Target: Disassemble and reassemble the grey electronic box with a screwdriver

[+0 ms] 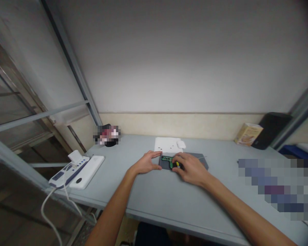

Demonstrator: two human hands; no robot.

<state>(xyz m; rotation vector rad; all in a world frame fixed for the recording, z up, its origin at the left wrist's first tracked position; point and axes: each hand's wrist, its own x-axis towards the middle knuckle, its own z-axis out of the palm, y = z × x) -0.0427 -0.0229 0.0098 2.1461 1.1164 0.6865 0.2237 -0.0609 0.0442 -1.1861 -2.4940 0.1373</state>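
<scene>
On the desk, a flat dark grey pad (165,166) lies between my hands. A green circuit board (166,158) rests on its left part. My left hand (147,162) is open at the pad's left edge, with thumb and fingers spread apart around that side. The fingers of my right hand (192,168) are closed around a small black round part with a yellow piece (178,164), beside the circuit board. Whether that part is joined to the board I cannot tell. Just behind lies a white sheet (166,144) with several tiny dark bits on it.
A small white case (181,144) sits at the sheet's right edge. To the left are a power strip (69,172) and a flat white device (88,172) with cables. At the back right stand a yellow box (248,134) and a black case (272,130). Metal posts frame the desk (154,194).
</scene>
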